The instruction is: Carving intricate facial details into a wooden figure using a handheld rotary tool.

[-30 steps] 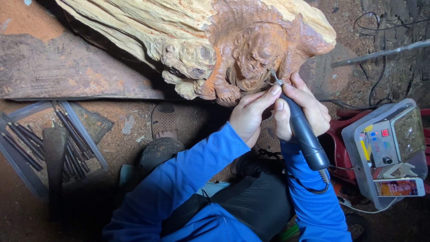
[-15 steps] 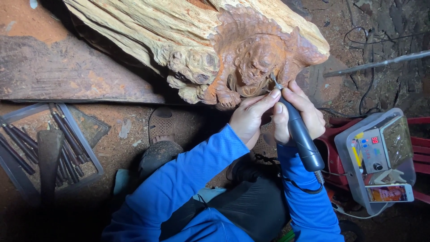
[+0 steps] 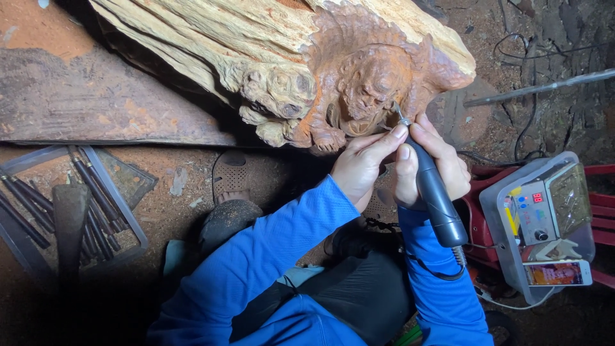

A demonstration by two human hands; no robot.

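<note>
- Pale, split wood log [image 3: 211,51] across the top, long axis running from ten o'clock down to four o'clock, reddish carved figure [image 3: 371,90] at its right end, just above both hands at twelve o'clock.
- Blue sleeves [image 3: 269,256] rising from six o'clock toward the carving.
- Grey plastic case with a small control box [image 3: 544,211] at three o'clock, well apart from the carving.
- Flat tray of dark chisels [image 3: 96,205] at nine o'clock, untouched.
- Dark grinder handpiece [image 3: 435,192], long axis from five o'clock up to eleven o'clock, thin bit pointing up-left and meeting the carving's lower right edge.
- Right hand [image 3: 435,160] wrapped closed around the handpiece, nearer to the tool's body.
- Left hand [image 3: 362,163] just beside it at nine o'clock, fingers curled narrow, forefinger stretched to the tool's tip, steadying near the bit.
</note>
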